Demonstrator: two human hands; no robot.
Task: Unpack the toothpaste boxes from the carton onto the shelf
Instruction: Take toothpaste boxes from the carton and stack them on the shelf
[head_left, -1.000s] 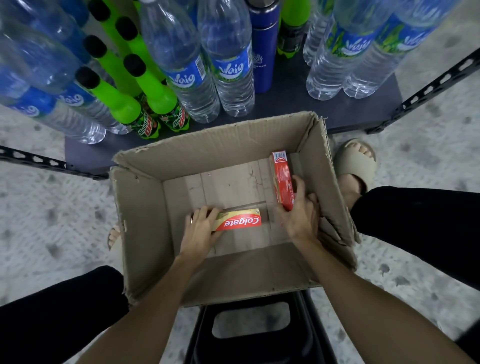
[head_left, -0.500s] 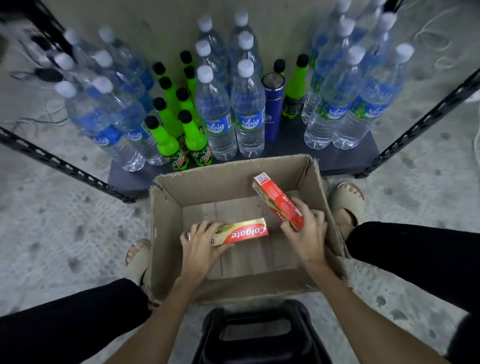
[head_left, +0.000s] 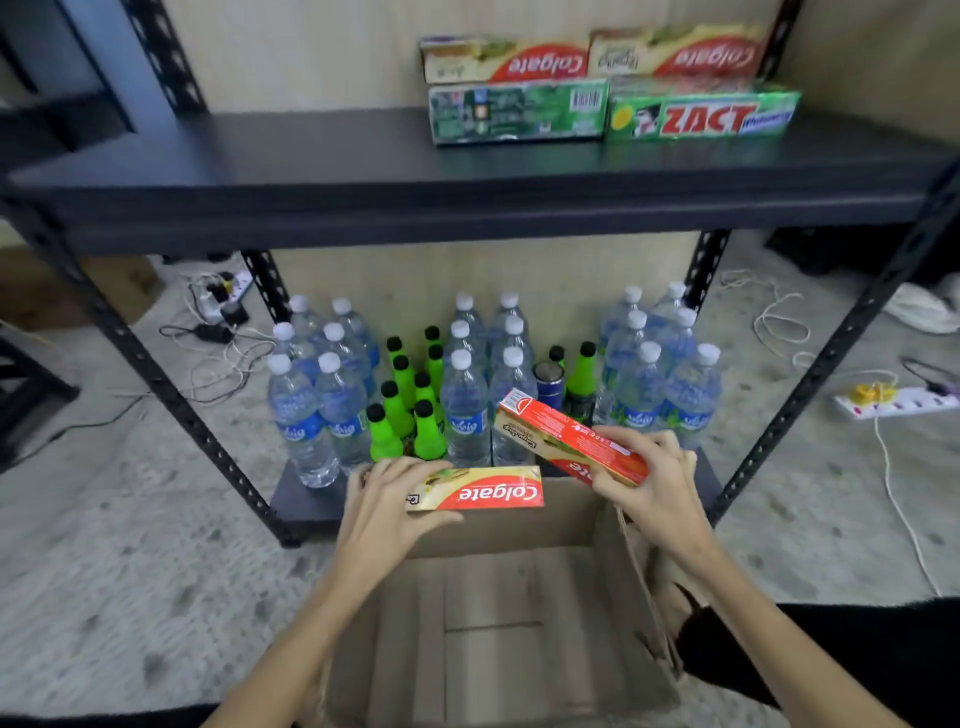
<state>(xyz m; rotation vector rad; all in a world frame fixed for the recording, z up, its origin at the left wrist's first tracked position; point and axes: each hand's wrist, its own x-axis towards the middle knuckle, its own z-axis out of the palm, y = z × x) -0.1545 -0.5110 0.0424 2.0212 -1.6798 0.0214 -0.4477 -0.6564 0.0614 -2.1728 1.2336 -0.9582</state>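
Head view: the left hand (head_left: 387, 512) grips a Colgate box (head_left: 475, 488) by its left end, fingers curled round it, long axis lying left to right, the red Colgate logo reading upside down. The right hand (head_left: 652, 486) clamps a second Colgate box (head_left: 566, 439) near its right end, and this one runs on a diagonal, its free end pointing up and left toward the bottles. Both boxes hang above the far rim of the open carton (head_left: 493, 639); half a second ago they were lower, just over the carton's floor, and a second ago lay inside it. The camera has tilted up too, bringing the upper shelf (head_left: 311, 171) into sight. On it sit two green boxes (head_left: 613, 117), the right one reading ZACT, with two Colgate boxes (head_left: 592, 54) stacked on top. Below stand Vaio-labelled water bottles (head_left: 311, 415) and green bottles (head_left: 405, 410).
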